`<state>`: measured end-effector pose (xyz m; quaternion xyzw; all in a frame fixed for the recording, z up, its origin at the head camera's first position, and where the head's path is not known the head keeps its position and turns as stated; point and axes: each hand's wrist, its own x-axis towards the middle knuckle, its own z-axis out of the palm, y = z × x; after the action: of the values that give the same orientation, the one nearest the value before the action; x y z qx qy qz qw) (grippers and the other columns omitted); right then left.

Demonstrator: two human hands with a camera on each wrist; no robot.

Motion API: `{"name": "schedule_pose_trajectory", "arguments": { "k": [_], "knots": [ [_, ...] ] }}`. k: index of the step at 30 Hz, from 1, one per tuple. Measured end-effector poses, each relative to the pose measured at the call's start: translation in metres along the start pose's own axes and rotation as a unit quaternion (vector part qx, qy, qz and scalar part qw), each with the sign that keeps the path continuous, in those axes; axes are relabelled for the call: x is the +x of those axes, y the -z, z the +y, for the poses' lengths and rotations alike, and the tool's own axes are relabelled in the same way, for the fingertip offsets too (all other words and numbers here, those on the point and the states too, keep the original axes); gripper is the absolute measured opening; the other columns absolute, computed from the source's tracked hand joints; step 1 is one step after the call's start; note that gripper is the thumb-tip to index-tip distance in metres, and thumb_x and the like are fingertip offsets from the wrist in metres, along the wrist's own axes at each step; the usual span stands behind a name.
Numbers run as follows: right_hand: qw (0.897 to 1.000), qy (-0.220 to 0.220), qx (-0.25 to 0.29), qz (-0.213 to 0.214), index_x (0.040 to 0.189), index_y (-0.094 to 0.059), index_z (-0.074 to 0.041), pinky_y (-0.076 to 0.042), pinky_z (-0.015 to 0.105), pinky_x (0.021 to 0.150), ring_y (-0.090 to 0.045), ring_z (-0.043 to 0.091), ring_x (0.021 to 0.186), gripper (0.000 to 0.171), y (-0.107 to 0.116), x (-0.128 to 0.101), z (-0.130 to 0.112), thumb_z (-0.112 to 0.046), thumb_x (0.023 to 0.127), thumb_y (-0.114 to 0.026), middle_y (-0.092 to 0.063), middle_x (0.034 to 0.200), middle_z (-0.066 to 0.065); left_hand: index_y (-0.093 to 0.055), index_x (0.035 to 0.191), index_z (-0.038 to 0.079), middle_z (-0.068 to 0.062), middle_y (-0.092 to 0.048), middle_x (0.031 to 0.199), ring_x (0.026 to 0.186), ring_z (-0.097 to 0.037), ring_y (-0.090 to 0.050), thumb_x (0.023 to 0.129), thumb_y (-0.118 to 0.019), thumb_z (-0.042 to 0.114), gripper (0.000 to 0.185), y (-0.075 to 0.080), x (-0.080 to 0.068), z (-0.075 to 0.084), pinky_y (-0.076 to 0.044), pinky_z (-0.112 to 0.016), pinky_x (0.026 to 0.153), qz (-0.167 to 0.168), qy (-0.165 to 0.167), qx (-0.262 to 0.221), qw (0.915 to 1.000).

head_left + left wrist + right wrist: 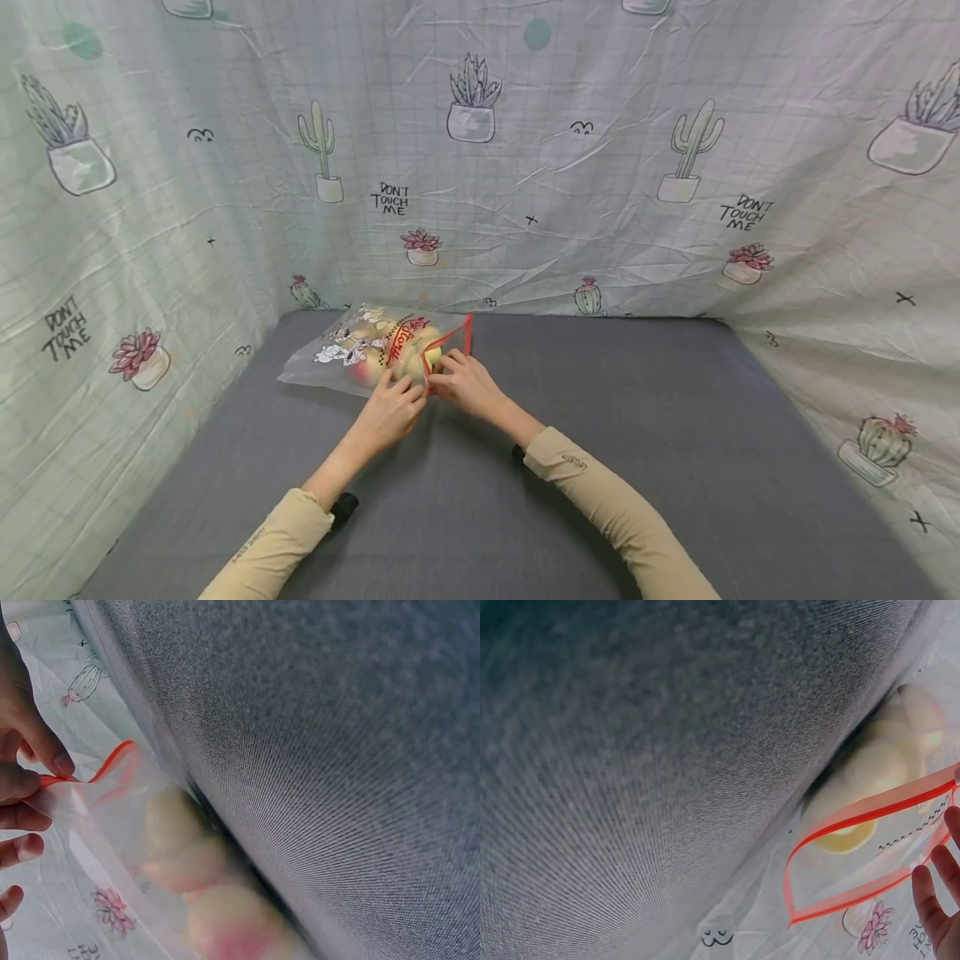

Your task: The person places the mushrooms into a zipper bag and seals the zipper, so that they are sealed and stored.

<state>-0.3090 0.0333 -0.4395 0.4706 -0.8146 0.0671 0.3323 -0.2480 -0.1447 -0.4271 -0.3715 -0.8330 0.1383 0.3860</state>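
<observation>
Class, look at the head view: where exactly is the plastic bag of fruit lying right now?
The plastic bag lies on the grey table, left of centre near the cactus-print cloth at the back. Its red-edged mouth is open, with the left hand and right hand at it.

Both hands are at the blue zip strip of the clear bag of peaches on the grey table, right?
Not quite: the zip strip is red, not blue, as the right wrist view shows. Both the left hand and the right hand are at it, on the bag of peaches.

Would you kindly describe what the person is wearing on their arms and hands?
Both arms wear long tan sleeves, the right sleeve bearing a small dark marking near the cuff. A black strap shows under the left sleeve at the wrist. Both hands are bare.
</observation>
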Motion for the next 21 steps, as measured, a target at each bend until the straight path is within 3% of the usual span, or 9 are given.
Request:
{"name": "schedule_pose_trajectory", "arguments": {
  "k": [21],
  "knots": [
    [1.000,-0.011,-0.008,0.006,0.088,-0.067,-0.028,-0.042,0.020,0.061,-0.048,0.011,0.081,0.011,-0.005,-0.001,0.004,-0.028,0.077,-0.067,-0.056,0.087,-0.004,-0.065,0.071,0.013,0.004,-0.058,0.071,0.071,-0.017,-0.047,0.064,-0.070,0.020,0.011,0.011,-0.003,0.003,-0.033,-0.038,0.073,0.007,-0.011,0.004,0.9999]
  ]
}}
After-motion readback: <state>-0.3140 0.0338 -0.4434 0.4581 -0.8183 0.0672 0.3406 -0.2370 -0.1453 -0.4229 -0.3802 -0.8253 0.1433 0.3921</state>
